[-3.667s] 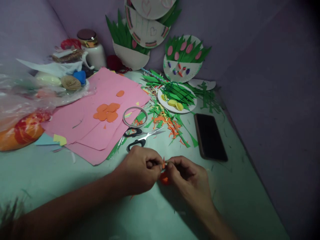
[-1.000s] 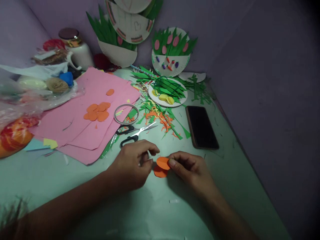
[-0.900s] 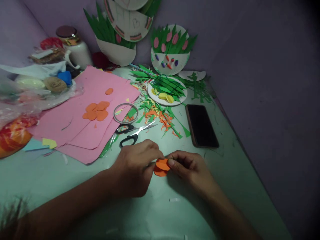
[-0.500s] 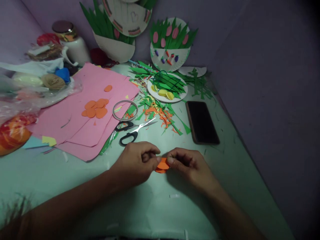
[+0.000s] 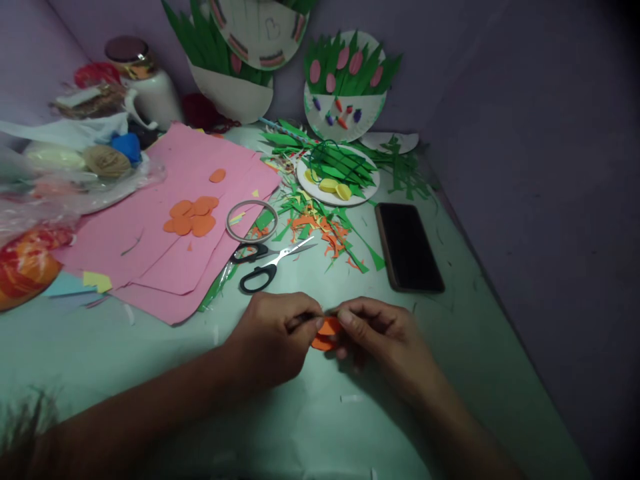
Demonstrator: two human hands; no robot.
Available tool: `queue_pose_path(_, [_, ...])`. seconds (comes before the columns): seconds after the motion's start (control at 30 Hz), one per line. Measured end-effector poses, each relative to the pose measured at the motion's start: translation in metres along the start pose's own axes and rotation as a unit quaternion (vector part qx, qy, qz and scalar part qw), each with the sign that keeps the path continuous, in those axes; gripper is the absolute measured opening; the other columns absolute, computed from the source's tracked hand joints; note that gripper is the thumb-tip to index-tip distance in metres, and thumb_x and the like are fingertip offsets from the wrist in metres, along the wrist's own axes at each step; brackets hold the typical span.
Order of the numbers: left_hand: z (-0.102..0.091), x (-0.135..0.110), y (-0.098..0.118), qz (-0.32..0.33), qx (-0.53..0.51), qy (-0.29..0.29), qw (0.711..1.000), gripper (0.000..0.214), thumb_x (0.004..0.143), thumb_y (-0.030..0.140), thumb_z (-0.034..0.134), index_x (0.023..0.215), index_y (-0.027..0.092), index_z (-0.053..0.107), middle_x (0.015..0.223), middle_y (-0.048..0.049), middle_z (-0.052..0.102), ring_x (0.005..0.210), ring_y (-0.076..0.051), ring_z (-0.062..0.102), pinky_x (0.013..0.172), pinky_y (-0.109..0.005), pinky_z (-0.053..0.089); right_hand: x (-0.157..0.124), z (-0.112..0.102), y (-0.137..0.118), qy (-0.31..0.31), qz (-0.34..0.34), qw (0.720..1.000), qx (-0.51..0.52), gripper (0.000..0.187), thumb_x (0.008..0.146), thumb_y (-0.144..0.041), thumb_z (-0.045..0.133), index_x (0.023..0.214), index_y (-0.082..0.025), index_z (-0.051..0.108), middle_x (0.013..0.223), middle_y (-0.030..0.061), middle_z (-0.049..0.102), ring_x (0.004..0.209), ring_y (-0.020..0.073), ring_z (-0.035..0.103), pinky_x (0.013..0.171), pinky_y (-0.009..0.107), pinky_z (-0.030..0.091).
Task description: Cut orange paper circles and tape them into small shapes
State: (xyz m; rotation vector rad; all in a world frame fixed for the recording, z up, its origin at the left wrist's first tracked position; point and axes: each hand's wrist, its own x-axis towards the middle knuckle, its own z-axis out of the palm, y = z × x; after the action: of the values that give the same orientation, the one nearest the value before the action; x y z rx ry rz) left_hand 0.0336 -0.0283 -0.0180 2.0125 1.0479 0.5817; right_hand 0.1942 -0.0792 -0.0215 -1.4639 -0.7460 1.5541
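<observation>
My left hand [image 5: 273,337] and my right hand [image 5: 383,337] meet near the front middle of the pale green table [image 5: 150,373]. Both pinch a small orange paper oval [image 5: 327,327] between thumb and fingers. A second orange oval [image 5: 320,344] lies just under it on the table. Black-handled scissors [image 5: 267,260] lie a little beyond my left hand. Several more orange ovals [image 5: 193,217] rest on the pink paper sheets [image 5: 170,200] at the left.
A black phone [image 5: 409,247] lies at the right. A tape ring [image 5: 251,221], green and orange paper scraps [image 5: 320,230] and a paper plate [image 5: 305,179] with green strips lie behind. Plate crafts [image 5: 345,90] lean on the wall. Plastic bags [image 5: 60,173] and a jar [image 5: 145,87] crowd the left.
My fingers have closed in on the orange oval, which was held flat and apart in my right hand a second ago. The view has shifted slightly.
</observation>
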Motion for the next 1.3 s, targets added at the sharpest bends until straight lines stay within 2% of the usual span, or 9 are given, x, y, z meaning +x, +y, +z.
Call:
queue_pose_path(0.13, [0.0,-0.001,0.0,0.032,0.002,0.0,0.999,0.009,0.07,0.009,0.059,0.068,0.016,0.065,0.051,0.0055,0.055,0.044,-0.005,0.04,0.044,-0.016,0.031,-0.002,0.0,-0.001,-0.008,0.021,0.998,0.054,0.028,0.063,-0.039,0.075,0.07,-0.014,0.064,0.056,0.0055,0.071,0.045,0.0126,0.062,0.039,0.019,0.047])
queue_pose_path(0.4, [-0.002,-0.005,-0.002,0.115,0.056,-0.009,0.992,0.017,0.072,0.014,0.061,0.088,0.018,0.063,0.069,0.0027,0.064,0.05,-0.008,0.049,0.052,-0.02,0.039,0.001,-0.005,0.003,-0.026,0.028,0.994,0.1,0.021,0.066,-0.032,0.074,0.069,-0.013,0.066,0.053,0.0058,0.07,0.043,0.0108,0.061,0.04,0.017,0.047])
queue_pose_path(0.53, [-0.002,-0.007,-0.002,0.125,0.118,-0.011,0.985,0.011,0.077,0.014,0.056,0.085,0.017,0.063,0.069,0.0007,0.065,0.051,-0.009,0.052,0.052,-0.021,0.04,0.0,-0.004,0.003,-0.029,0.038,0.994,0.101,0.02,0.066,-0.03,0.074,0.069,-0.012,0.066,0.054,0.0053,0.07,0.043,0.0103,0.061,0.04,0.017,0.048])
queue_pose_path(0.7, [0.0,-0.006,-0.003,0.127,0.089,-0.003,0.988,0.014,0.078,0.01,0.052,0.08,0.016,0.065,0.069,-0.0001,0.067,0.061,-0.011,0.059,0.058,-0.021,0.042,-0.002,-0.003,-0.001,-0.024,0.048,0.994,0.096,0.021,0.064,-0.033,0.075,0.066,-0.013,0.067,0.055,0.0041,0.069,0.04,0.0098,0.058,0.038,0.019,0.046])
queue_pose_path(0.8, [-0.002,-0.001,-0.001,0.04,0.034,-0.014,0.999,0.012,0.076,0.013,0.055,0.07,0.016,0.065,0.06,0.0017,0.063,0.055,-0.009,0.054,0.053,-0.018,0.039,-0.004,-0.001,-0.004,0.002,0.005,0.999,0.046,0.021,0.061,-0.033,0.075,0.069,-0.015,0.069,0.057,0.003,0.069,0.044,0.0112,0.059,0.039,0.02,0.045])
queue_pose_path(0.93, [-0.006,0.005,0.004,-0.116,-0.061,-0.076,0.988,0.01,0.071,0.019,0.057,0.064,0.016,0.064,0.044,0.0075,0.044,0.039,-0.005,0.032,0.038,-0.016,0.024,-0.007,0.003,-0.005,0.062,-0.067,0.995,-0.038,0.02,0.053,-0.025,0.078,0.07,-0.018,0.07,0.059,0.0009,0.068,0.051,0.0124,0.059,0.049,0.023,0.046])
queue_pose_path(1.03, [-0.008,0.007,0.008,-0.162,-0.098,-0.093,0.977,0.009,0.07,0.021,0.058,0.065,0.015,0.063,0.043,0.0078,0.041,0.04,-0.005,0.031,0.037,-0.015,0.023,-0.006,0.003,-0.002,0.058,-0.082,0.992,-0.078,0.01,0.061,-0.027,0.072,0.062,-0.018,0.068,0.052,-0.0014,0.062,0.046,0.0099,0.052,0.047,0.023,0.042])
queue_pose_path(1.2, [-0.014,0.012,0.011,-0.228,-0.144,-0.041,0.962,0.016,0.063,0.026,0.063,0.072,0.014,0.065,0.057,0.0016,0.057,0.048,-0.009,0.048,0.044,-0.018,0.037,-0.003,-0.006,0.003,0.075,-0.069,0.99,-0.099,0.014,0.065,-0.031,0.069,0.062,-0.017,0.066,0.046,-0.005,0.052,0.038,0.0063,0.037,0.04,0.022,0.03])
queue_pose_path(1.3, [-0.015,0.014,0.009,-0.228,-0.161,-0.072,0.958,0.018,0.063,0.029,0.062,0.072,0.014,0.066,0.055,0.0017,0.055,0.049,-0.009,0.048,0.044,-0.019,0.037,0.0,-0.009,0.005,0.063,-0.051,0.992,-0.093,0.017,0.067,-0.034,0.069,0.064,-0.018,0.066,0.045,-0.0048,0.051,0.038,0.0065,0.035,0.039,0.022,0.028])
